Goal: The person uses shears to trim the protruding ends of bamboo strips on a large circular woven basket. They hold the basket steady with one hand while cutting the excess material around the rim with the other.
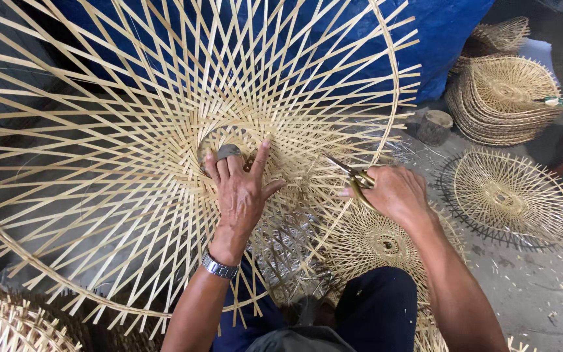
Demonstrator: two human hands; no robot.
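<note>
One large round woven frame of pale bamboo strips, held up across the lap, filling most of the view; thin flat slats crossing in a radial lattice, tight around a small open ring at the centre, loose and spiky at the rim, with one curved hoop strip running round the edge. One pair of small scissors, brassy yellow. Two hands at work.

Left hand laid flat against the weave just beside the central ring, fingers spread and pointing up, palm pressed to the slats; a dark guard on one fingertip; a metal wristwatch on the wrist. Forearm rising straight from below.

Right hand curled closed around the scissors, knuckles up, blades pointing left toward the frame's lower right part, touching or just off the strips, cannot tell which. Forearm angled in from the lower right.

On the concrete floor: one similar small woven disc lying flat at right, one more under the right wrist, one stack of finished pieces at upper right. Blue tarpaulin behind the frame. Dark trousers at bottom.
</note>
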